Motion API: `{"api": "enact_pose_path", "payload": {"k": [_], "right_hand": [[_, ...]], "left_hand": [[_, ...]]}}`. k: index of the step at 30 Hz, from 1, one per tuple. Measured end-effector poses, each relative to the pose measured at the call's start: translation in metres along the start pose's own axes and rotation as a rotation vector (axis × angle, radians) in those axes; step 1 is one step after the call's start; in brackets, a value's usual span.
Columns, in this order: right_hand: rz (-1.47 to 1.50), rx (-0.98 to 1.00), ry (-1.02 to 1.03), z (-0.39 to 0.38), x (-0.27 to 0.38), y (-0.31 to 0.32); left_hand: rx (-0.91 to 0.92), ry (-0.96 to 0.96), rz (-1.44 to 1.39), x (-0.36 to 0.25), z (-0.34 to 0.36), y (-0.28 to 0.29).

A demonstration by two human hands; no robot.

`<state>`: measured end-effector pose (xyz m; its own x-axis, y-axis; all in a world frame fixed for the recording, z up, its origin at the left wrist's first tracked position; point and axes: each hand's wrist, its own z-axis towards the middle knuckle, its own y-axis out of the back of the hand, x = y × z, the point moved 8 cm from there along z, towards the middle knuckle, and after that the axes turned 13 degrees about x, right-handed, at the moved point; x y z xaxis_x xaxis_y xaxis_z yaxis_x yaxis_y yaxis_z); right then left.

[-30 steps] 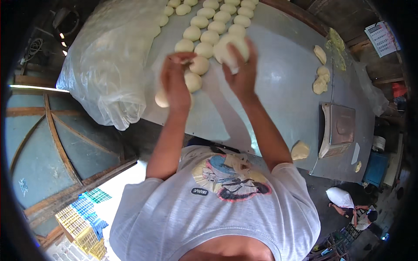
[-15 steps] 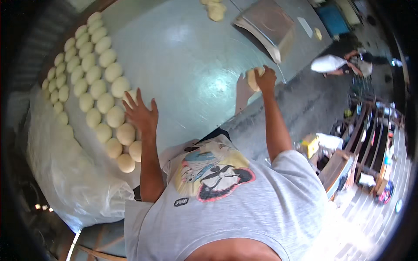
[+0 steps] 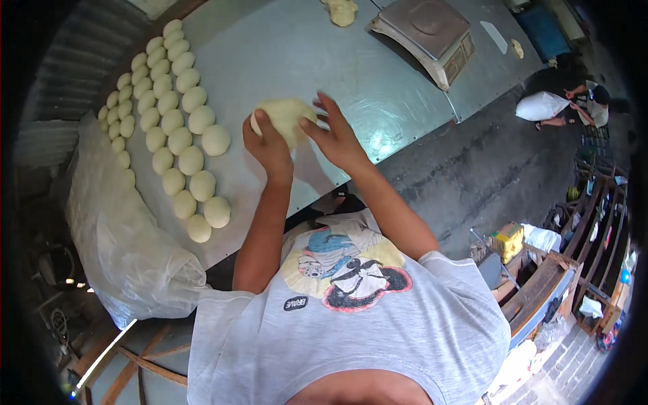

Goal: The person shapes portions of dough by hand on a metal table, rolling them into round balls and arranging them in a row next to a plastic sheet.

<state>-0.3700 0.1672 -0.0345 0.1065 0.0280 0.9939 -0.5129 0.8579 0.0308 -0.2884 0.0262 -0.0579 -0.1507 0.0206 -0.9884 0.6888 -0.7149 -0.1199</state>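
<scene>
A flattened, pale piece of dough (image 3: 287, 116) is held between my hands above the metal table (image 3: 270, 50). My left hand (image 3: 270, 147) grips its left side, with the thumb across the top. At its right edge is my right hand (image 3: 341, 140), thumb against the dough and fingers slightly blurred beyond it. Left of my hands, round dough balls (image 3: 179, 141) lie in slanting rows on the tabletop. The closest ball to my left hand is a larger one (image 3: 215, 140) at the end of a row.
A scale (image 3: 422, 30) stands at the table's far right, near a white scraper-like strip (image 3: 494, 36) and a dough scrap (image 3: 517, 48). More dough (image 3: 341, 12) lies at the far edge. Clear plastic sheeting (image 3: 121, 223) drapes the left side. A person with a white sack (image 3: 541, 106) is beyond.
My right hand has brought the dough leftward from the table's right edge. My left hand has left the dough balls and taken hold of the piece. The view has shifted somewhat.
</scene>
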Motion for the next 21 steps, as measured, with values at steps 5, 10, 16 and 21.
{"api": "enact_pose_path", "payload": {"k": [5,10,16,21], "right_hand": [[-0.222,0.283,0.13,0.078,0.054,0.03],[-1.156,0.186,0.134,0.033,-0.015,0.038],[-0.087,0.688,-0.466,-0.045,-0.144,-0.07],[-0.145,0.175,0.374,0.038,0.042,-0.051]], "left_hand": [[0.33,0.248,-0.203,-0.003,0.023,-0.013],[-0.057,0.532,-0.305,0.068,-0.046,0.054],[-0.089,0.655,-0.352,0.124,-0.093,0.046],[-0.162,-0.056,0.148,-0.011,-0.011,0.037]]}}
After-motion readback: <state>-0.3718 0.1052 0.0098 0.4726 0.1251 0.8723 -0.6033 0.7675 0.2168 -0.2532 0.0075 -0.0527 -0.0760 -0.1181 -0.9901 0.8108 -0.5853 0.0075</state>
